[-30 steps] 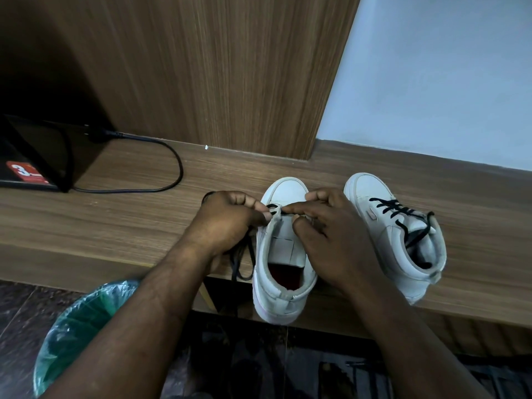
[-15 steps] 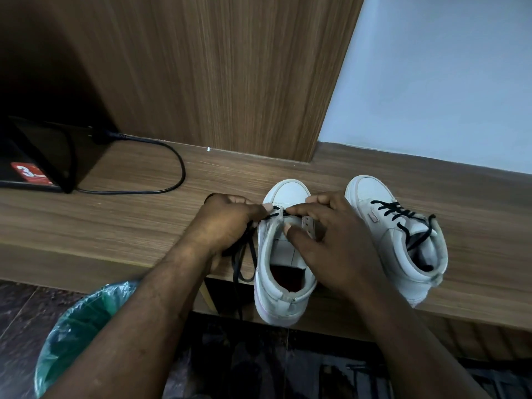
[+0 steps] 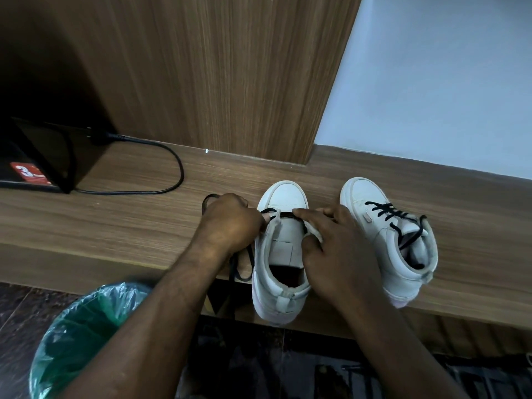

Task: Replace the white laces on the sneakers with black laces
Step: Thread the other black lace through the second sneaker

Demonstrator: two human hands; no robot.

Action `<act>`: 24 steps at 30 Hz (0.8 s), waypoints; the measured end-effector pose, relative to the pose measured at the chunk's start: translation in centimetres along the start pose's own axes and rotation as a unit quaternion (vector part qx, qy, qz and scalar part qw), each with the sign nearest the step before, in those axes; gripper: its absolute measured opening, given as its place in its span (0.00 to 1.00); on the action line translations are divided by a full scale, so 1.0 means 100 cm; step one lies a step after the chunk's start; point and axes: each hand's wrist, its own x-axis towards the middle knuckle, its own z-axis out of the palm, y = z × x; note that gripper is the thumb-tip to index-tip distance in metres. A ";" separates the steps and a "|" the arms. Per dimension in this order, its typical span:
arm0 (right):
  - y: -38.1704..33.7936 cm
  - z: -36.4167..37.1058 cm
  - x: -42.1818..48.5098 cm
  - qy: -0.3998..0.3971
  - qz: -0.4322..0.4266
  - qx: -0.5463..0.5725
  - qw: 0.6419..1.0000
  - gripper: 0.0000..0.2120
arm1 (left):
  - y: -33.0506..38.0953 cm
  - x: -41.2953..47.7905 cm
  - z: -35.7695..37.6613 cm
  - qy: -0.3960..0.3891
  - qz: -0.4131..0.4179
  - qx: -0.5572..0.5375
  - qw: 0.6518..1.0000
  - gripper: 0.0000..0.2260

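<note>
left grip (image 3: pixel 230 226) curled round black lace (image 3: pixel 283 215), its end hidden, right grip (image 3: pixel 339 251) pinching eyelet flap of left sneaker (image 3: pixel 283 197) on worktop (image 3: pixel 115 226), laced right sneaker (image 3: pixel 362 197) alongside, cropped black box (image 3: pixel 49 148), red sticker (image 3: pixel 27 172) "3", smaller print illegible

Left sneaker (image 3: pixel 283 197) beside right sneaker (image 3: pixel 363 192) on ledge (image 3: pixel 115 226).

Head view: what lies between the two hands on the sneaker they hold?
A stretch of black lace crosses the tongue of the sneaker between left hand and right hand, in the head view.
</note>
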 end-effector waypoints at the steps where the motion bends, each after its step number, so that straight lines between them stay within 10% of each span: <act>1: 0.000 0.001 -0.002 0.005 0.005 0.005 1.000 0.23 | 0.000 -0.001 0.000 0.001 0.004 0.007 1.000 0.13; 8: 0.002 0.007 -0.022 0.032 0.043 0.087 0.995 0.23 | -0.007 -0.001 -0.002 0.002 0.027 -0.104 0.994 0.09; 24: 0.008 0.010 -0.015 -0.001 0.082 0.183 0.980 0.23 | -0.013 0.008 -0.004 0.034 0.087 0.059 0.994 0.07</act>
